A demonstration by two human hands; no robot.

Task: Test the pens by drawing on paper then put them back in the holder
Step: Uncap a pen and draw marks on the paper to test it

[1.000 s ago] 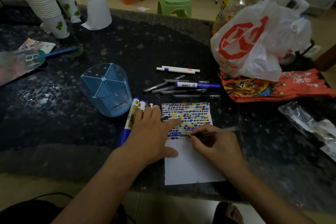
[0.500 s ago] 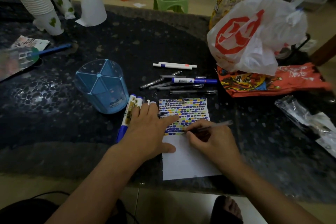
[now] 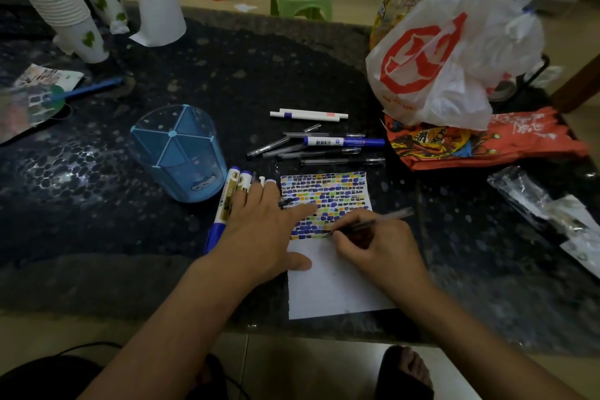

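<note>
Pen tip has crept slightly along the lowest marked row – camera shifted too. Right hand (image 3: pixel 378 248) grips the clear pen (image 3: pixel 380 219); left hand (image 3: pixel 259 234) lies flat, fingers spread, on the paper (image 3: pixel 337 289).

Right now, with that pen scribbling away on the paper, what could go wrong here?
The paper hangs close to the table's near edge; if the left hand pressing it flat lifts, the sheet could probably slide off. That hand also lies over the markers beside the blue holder, so moving it might roll them. The right hand writes with the pen over fresh marks, which may smear.
</note>
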